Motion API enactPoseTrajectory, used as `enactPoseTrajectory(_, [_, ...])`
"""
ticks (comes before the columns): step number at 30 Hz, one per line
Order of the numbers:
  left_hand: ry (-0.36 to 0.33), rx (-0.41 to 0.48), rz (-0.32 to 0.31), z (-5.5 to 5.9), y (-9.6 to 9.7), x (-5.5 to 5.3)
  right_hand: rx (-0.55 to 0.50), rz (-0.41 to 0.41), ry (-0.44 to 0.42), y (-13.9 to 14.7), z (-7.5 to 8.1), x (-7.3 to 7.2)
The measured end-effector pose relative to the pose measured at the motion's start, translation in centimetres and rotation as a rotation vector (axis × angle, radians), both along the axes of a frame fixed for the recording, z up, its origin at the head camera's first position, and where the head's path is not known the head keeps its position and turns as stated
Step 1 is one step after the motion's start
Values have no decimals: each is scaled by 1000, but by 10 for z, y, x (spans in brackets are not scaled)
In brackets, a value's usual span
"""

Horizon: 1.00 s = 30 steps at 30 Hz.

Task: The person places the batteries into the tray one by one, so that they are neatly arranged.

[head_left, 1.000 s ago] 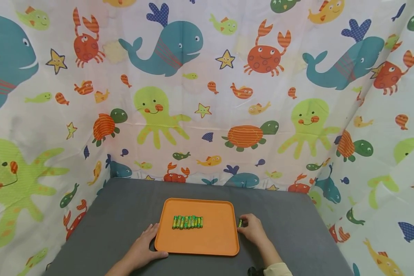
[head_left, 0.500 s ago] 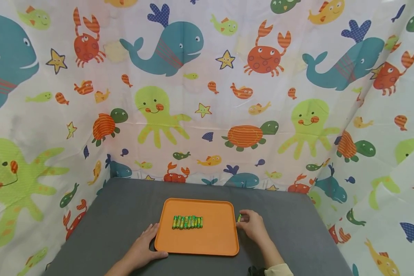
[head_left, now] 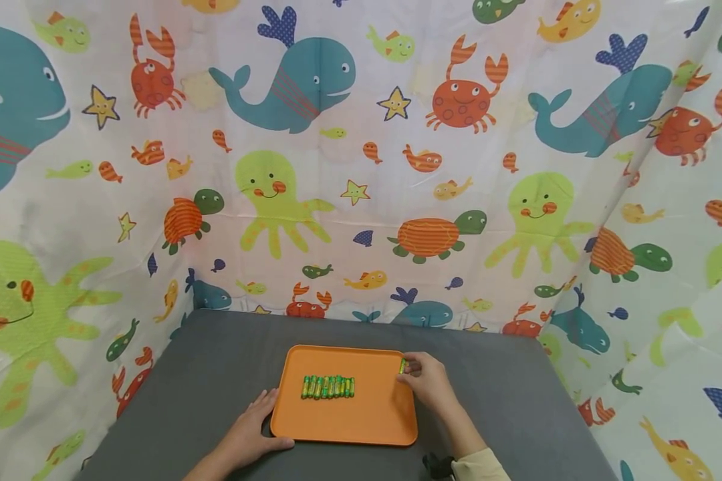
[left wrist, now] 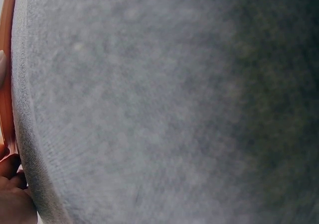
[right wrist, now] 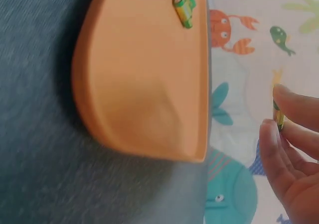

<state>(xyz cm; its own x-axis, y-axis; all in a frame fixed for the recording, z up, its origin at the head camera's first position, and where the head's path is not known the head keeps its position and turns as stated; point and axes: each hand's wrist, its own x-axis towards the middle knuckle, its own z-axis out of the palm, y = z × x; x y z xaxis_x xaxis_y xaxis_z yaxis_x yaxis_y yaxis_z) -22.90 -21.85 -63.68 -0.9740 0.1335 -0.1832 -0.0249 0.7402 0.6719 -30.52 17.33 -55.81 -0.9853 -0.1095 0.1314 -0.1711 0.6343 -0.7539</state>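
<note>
An orange tray (head_left: 373,424) lies on the dark grey table. A row of several green and yellow batteries (head_left: 328,387) lies side by side on it, left of its middle. My left hand (head_left: 248,427) rests against the tray's left side, fingers along the edge and thumb at the near left corner. In the left wrist view, only a strip of tray rim (left wrist: 6,99) and a few fingers show. Thumb and fingers of my right hand (head_left: 430,382) pinch a single battery (right wrist: 278,115), held upright above the tray's right edge, toward the far corner.
Grey cloth covers the table (head_left: 493,401) on both sides of the tray. A white curtain (head_left: 349,194) printed with sea animals stands behind the table and along both sides. A pale cuff (head_left: 481,465) and a black object (head_left: 438,465) are at my right wrist.
My right hand has risen from the table right of the tray and moved left and away, carrying the battery over the tray's right edge. The left hand and the battery row stay put.
</note>
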Motion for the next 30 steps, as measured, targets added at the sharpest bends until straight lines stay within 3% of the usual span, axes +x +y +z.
enactPoseTrajectory(8, [0, 7, 0, 0, 0, -1, -9, 81, 11, -21, 7, -3])
enactPoseTrajectory(14, [7, 7, -6, -2, -1, -1, -38, 149, -8, -39, 4, -3])
enactPoseTrajectory(23, [1, 11, -10, -2, -1, -1, -67, 223, -112, -62, -19, -10])
enactPoseTrajectory(30, [-1, 1, -11, -2, 0, -1, -44, 244, -143, -71, -36, -13])
